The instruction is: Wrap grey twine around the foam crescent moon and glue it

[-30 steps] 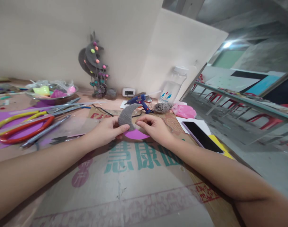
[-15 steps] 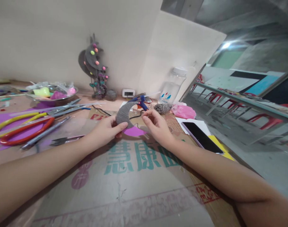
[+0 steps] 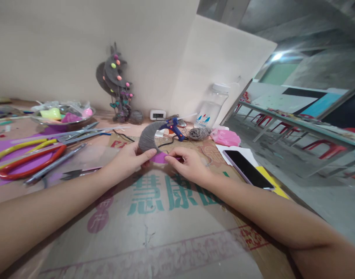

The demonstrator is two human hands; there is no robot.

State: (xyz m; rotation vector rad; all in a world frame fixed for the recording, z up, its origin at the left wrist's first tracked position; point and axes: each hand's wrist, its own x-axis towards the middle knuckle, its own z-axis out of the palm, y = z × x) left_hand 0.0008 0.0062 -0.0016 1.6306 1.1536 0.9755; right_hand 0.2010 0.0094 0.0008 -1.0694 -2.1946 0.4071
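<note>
A crescent moon shape (image 3: 147,137), wound with grey yarn over its upper part, stands tilted between my hands. Its lower part is bare purple (image 3: 159,157). My left hand (image 3: 132,157) grips the crescent's left side, thumb in front and fingers behind. At the right end of the purple part, the thumb and fingers of my right hand (image 3: 190,164) are pinched together on it; any yarn strand between them is too fine to make out. Just beyond lies a blue glue gun (image 3: 175,130) with a small red light. A loose ball of grey yarn (image 3: 199,133) rests beside it.
Scissors with yellow and red handles (image 3: 32,161) and a metal bowl (image 3: 63,120) lie left. A decorated moon hanging (image 3: 115,77) leans on the wall. A timer (image 3: 158,115), water bottle (image 3: 210,106), pink bag (image 3: 225,136) and phone (image 3: 248,169) surround the printed cardboard (image 3: 154,236).
My right hand has come down and left from beside the crescent onto its purple lower end. The crescent has shifted slightly left, showing more of the glue gun.
</note>
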